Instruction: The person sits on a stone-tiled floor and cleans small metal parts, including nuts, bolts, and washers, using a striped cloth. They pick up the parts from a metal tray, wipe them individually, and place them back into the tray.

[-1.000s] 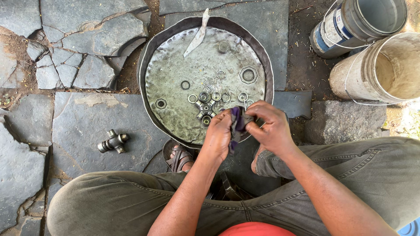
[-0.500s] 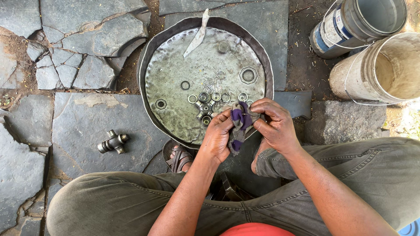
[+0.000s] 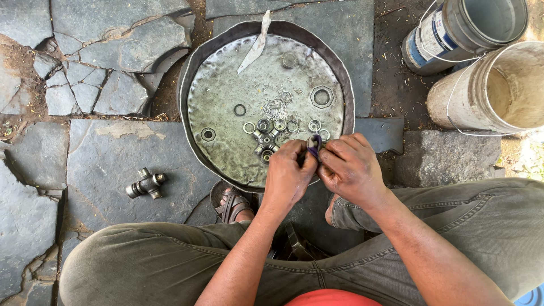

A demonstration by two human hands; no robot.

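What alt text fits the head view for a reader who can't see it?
Both hands, left hand and right hand, pinch a small purple cloth over a round metal pan holding bearing cups. A cross-shaped joint lies on the stone floor; two buckets stand nearby.

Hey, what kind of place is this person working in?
Probably an outdoor, makeshift repair spot on the ground. The person squats on cracked stone paving over a dented metal pan of small metal parts, a metal cross joint lies on the stones, and two worn buckets stand on dirt.
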